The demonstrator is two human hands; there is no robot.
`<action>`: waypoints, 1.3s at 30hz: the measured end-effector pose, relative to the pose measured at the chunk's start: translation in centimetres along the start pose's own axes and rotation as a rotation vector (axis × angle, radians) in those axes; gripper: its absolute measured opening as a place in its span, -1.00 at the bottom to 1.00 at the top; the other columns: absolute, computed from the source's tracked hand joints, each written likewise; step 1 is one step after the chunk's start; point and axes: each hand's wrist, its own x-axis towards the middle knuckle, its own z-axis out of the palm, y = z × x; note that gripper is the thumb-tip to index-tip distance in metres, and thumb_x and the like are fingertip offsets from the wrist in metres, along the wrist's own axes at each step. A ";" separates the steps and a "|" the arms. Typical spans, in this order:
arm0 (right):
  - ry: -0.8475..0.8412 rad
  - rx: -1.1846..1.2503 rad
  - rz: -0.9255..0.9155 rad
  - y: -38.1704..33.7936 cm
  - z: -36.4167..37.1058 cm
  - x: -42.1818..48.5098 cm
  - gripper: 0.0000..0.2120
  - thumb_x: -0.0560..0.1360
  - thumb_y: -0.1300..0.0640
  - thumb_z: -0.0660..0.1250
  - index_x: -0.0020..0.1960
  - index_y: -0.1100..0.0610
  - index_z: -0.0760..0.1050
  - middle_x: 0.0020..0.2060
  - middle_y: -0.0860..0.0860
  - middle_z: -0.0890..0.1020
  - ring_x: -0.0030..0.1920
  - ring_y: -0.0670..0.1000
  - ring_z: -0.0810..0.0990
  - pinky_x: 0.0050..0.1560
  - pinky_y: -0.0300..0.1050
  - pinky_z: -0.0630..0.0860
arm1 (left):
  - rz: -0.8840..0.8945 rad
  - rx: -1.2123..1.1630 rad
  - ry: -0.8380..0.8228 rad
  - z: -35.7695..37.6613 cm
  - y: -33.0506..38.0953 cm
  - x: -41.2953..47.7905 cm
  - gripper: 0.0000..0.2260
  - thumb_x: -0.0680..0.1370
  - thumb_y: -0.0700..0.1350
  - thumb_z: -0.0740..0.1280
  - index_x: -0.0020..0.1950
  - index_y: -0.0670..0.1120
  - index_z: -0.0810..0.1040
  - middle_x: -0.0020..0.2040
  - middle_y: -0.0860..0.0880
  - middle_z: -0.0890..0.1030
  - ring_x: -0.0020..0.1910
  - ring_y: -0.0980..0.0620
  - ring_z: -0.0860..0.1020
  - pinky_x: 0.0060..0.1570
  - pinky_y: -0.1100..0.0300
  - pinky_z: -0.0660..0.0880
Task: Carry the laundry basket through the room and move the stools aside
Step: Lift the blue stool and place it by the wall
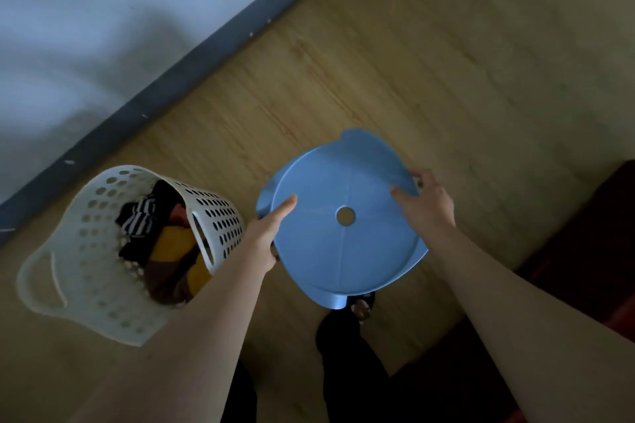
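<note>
A round light-blue plastic stool (338,237) with a small hole in the middle of its seat is seen from above, in the centre of the view. My left hand (271,230) grips its left rim, thumb lying on the seat. My right hand (424,201) grips the right rim. The stool's legs are hidden under the seat. A white perforated laundry basket (86,268) stands on the floor to the left, apart from both hands. It holds striped black-and-white, yellow and brown clothes (161,244).
The wooden floor (446,62) stretches ahead and to the right. A pale wall with a dark grey baseboard (192,65) runs diagonally along the left. Dark reddish furniture (591,244) stands at the right edge. My legs and a foot (360,309) are below the stool.
</note>
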 end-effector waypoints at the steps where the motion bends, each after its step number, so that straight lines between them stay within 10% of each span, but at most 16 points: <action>1: -0.059 0.035 0.029 0.4 0.0 0.7 -0.45 0.42 -0.11 0.37 0.36 -0.02 0.36 0.10 0.00 0.56 -0.01 0.06 0.54 -0.09 -0.11 0.48 | -0.001 -0.007 -0.012 0.2 -0.1 0.3 -0.33 0.17 0.17 0.59 0.23 0.00 0.56 0.08 -0.08 0.68 0.06 -0.14 0.62 0.10 -0.14 0.55; 5: -0.230 0.118 0.064 1.2 0.4 3.1 -0.31 0.28 -0.27 0.44 0.32 0.00 0.40 0.07 -0.07 0.60 0.06 0.06 0.60 0.11 0.04 0.55 | -0.002 -0.057 0.020 0.8 -0.1 1.2 -0.53 0.22 0.11 0.59 0.04 -0.03 0.61 -0.26 -0.04 0.74 -0.09 -0.09 0.67 -0.14 -0.01 0.60; 12: -0.272 0.248 0.063 -0.4 0.0 4.6 -0.24 0.17 -0.25 0.52 0.30 -0.03 0.42 0.07 -0.08 0.61 0.05 0.04 0.61 0.12 0.05 0.55 | 0.051 -0.104 0.019 1.2 1.0 0.6 -0.56 0.23 0.13 0.57 -0.01 -0.05 0.61 -0.30 -0.02 0.73 -0.28 -0.02 0.70 -0.35 0.12 0.55; 27: -0.147 0.276 -0.197 -18.7 -5.4 8.4 -0.30 0.20 -0.23 0.50 0.27 -0.05 0.43 0.01 -0.12 0.62 0.01 0.01 0.62 0.05 0.03 0.59 | 0.368 -0.230 -0.062 1.4 17.7 -4.4 -0.75 0.37 0.05 0.51 -0.02 0.00 0.64 -0.17 0.01 0.75 -0.23 0.04 0.71 -0.24 0.12 0.54; 39: -0.230 0.271 -0.248 -34.8 -0.4 18.0 -0.35 0.22 -0.20 0.51 0.24 -0.05 0.42 0.00 -0.13 0.61 -0.02 -0.02 0.62 -0.03 0.02 0.60 | 0.498 -0.326 0.051 -1.9 33.7 0.7 -0.41 0.27 0.10 0.56 0.26 -0.01 0.57 0.21 -0.02 0.63 0.17 -0.05 0.59 0.26 -0.10 0.46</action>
